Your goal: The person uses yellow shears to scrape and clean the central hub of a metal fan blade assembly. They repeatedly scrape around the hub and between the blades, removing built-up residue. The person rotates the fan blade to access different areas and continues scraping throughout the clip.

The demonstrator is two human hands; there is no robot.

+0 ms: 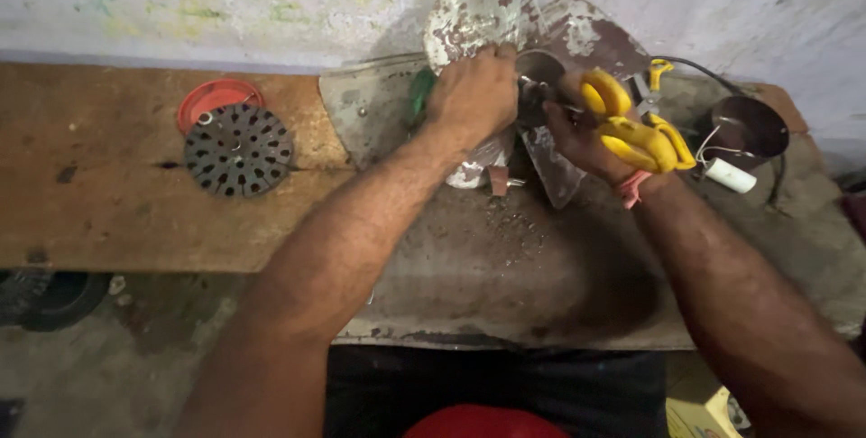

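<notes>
A worn metal fan blade assembly with flaking white paint lies at the back of the bench against the wall. My left hand is closed over its hub, with a green-handled tool showing just left of the fingers. My right hand grips yellow-handled pliers, whose jaws reach toward the hub between the two hands. A red thread band is on my right wrist. The hub's centre is mostly hidden by my hands.
A black perforated round cover and a red lid lie on the wooden bench at left. A dark metal cup, a white cylindrical capacitor and a black cable sit at right. A grey metal sheet covers the bench front.
</notes>
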